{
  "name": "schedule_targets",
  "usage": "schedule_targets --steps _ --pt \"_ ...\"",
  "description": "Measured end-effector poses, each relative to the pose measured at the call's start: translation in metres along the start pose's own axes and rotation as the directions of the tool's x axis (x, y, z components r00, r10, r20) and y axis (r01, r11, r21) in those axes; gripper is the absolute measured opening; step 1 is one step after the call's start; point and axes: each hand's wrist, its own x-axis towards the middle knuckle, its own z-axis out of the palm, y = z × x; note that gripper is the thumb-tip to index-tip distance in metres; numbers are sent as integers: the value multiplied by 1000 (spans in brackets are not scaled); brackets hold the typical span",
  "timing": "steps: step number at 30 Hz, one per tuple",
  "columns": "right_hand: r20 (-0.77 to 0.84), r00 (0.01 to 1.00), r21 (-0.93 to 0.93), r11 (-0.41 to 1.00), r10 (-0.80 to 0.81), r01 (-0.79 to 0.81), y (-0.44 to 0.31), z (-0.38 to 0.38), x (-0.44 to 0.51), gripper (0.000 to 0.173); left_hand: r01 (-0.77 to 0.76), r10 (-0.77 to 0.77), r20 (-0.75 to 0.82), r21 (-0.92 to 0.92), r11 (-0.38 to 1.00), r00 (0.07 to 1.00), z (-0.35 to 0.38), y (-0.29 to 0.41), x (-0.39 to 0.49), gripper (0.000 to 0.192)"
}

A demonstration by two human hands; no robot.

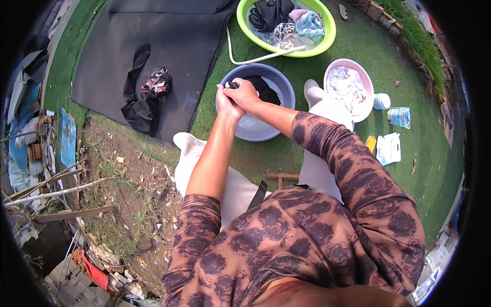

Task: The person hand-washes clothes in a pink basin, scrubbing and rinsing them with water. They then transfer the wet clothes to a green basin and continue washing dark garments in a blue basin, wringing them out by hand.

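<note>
Both my hands are closed together over the left part of a grey-blue plastic basin (292,105). My left hand (227,103) is below and to the left, and my right hand (245,93) wraps over it. Squeezed between them is a bunched black cloth (267,90), its end poking out past the fingers. Dark fabric also spreads inside the basin behind my right hand; whether it is all one piece is hidden. Cloudy water (251,126) fills the near part of the basin.
A lime-green tub (332,32) of soaking laundry stands beyond, a pale hose (253,61) running into it. Right are a pink basin (371,86) of white clothes, a jar (381,101) and a pouch (388,148). Dark garments (140,113) lie on a black mat (180,42).
</note>
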Motion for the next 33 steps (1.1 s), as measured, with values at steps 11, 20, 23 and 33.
schedule_targets --steps 11,20,23,33 --pt "-245 952 -405 911 -183 71 -19 -18 30 22 -156 171 -111 129 979 979 -35 -19 57 30" --pt "-270 963 -311 948 -23 -64 -30 -17 28 24 -98 95 -137 -18 995 986 -40 -35 49 27" --pt "11 990 -321 938 144 -133 -27 -11 24 19 -179 220 -163 236 955 962 -44 -30 52 27" --pt "-75 995 -305 948 70 -89 -38 -16 24 17 -218 258 -107 290 932 960 -22 -23 32 21"
